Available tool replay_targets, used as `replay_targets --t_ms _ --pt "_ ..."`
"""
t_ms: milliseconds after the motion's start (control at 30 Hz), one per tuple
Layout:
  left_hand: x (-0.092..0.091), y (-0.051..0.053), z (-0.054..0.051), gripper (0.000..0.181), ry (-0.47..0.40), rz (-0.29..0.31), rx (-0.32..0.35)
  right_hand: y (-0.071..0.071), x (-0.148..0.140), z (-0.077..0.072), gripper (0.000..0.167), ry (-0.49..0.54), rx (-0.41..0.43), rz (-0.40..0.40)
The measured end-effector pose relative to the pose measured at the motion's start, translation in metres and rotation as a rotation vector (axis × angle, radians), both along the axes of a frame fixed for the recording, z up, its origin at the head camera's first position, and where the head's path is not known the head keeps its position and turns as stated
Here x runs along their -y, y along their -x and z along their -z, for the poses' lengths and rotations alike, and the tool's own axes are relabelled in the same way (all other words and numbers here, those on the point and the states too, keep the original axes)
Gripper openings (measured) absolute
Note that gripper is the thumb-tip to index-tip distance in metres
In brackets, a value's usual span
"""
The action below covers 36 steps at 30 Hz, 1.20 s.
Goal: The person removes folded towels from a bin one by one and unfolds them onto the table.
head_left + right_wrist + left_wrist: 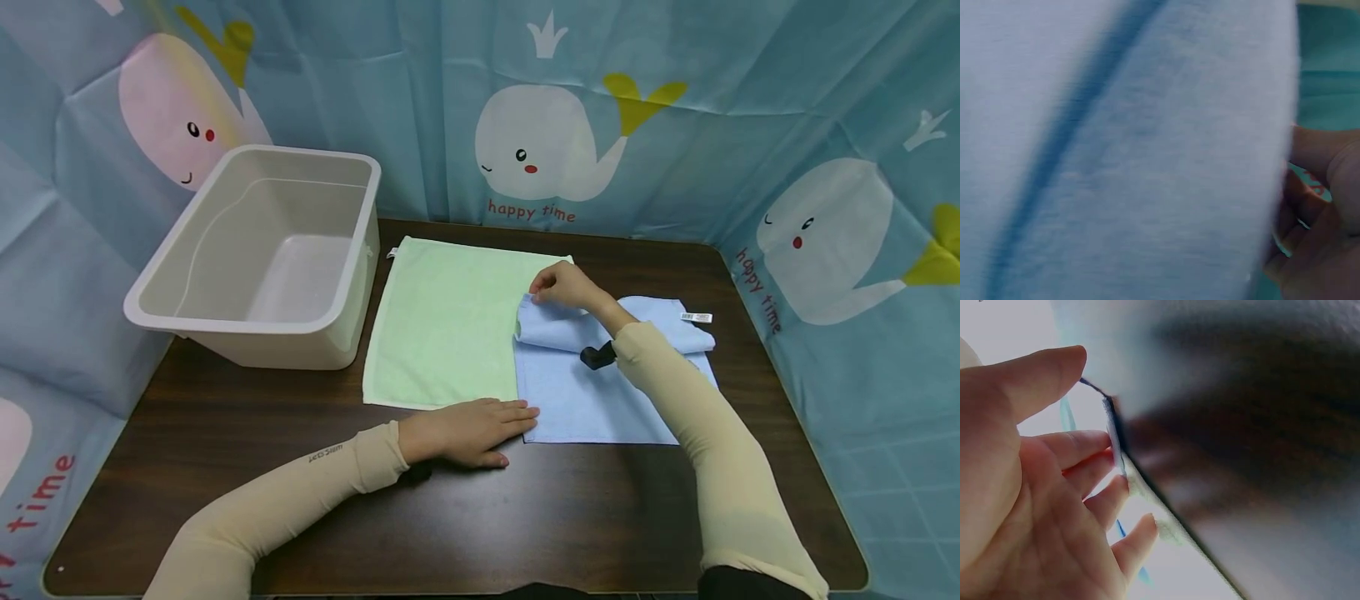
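A light blue towel (pixel 592 404) lies on the right half of the table, its far part turned over into a raised, loose fold. My right hand (pixel 572 287) pinches the fold's upper left corner between thumb and fingers; in the right wrist view the lifted blue cloth (pixel 1185 162) hides the fingertips. A pale green towel (pixel 442 325) is spread flat beside it, meeting the blue one's left edge. With fingers extended, my left hand (pixel 468 432) rests palm down at the near edges of both towels, fingertips on the blue towel's near left corner.
A deep off-white plastic bin (pixel 251 327) stands at the back left of the dark wooden table (pixel 450 533). Whale-printed blue curtains (pixel 435 125) enclose the back and sides. A white label (pixel 697 317) sticks out from the blue towel's right side.
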<state>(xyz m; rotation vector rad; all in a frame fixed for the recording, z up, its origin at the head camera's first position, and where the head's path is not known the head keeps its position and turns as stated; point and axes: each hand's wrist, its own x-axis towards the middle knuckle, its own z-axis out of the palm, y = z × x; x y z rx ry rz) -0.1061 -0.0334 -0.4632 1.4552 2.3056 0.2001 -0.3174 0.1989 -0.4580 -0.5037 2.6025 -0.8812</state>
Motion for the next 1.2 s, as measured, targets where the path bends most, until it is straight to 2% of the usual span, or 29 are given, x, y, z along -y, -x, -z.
replay_targets --t_ms 167,300,400,500,633,800,900,1033,1200 --pt "-0.001 -0.002 -0.001 0.067 0.005 0.0 -0.002 0.006 0.006 -0.005 0.013 0.03 -0.089 0.065" --pt "-0.003 -0.003 -0.002 0.067 0.004 0.001 0.002 0.006 0.007 -0.005 0.018 -0.002 -0.132 0.091" --pt "-0.004 -0.003 -0.002 0.066 0.0 0.005 0.0 -0.001 0.003 -0.01 0.021 -0.008 -0.171 0.113" --pt "-0.003 -0.002 -0.001 0.065 -0.009 0.01 -0.006 -0.013 -0.003 -0.02 0.022 0.012 -0.208 0.143" --pt "0.003 0.003 0.0 0.064 -0.04 0.01 0.006 -0.043 -0.012 -0.033 0.02 0.06 -0.202 0.156" --pt "0.016 0.017 -0.007 0.064 -0.081 -0.051 0.04 -0.095 -0.019 -0.034 0.017 0.122 -0.123 0.064" --pt "0.022 0.025 -0.01 0.063 -0.102 -0.08 0.036 -0.124 -0.017 -0.027 0.018 0.152 -0.052 -0.022" --pt "0.025 0.034 -0.007 0.063 -0.123 -0.091 0.027 -0.153 -0.012 -0.01 0.019 0.155 -0.004 -0.141" --pt "0.026 0.044 0.001 0.063 -0.134 -0.101 0.023 -0.178 -0.006 0.01 0.022 0.097 -0.04 -0.293"
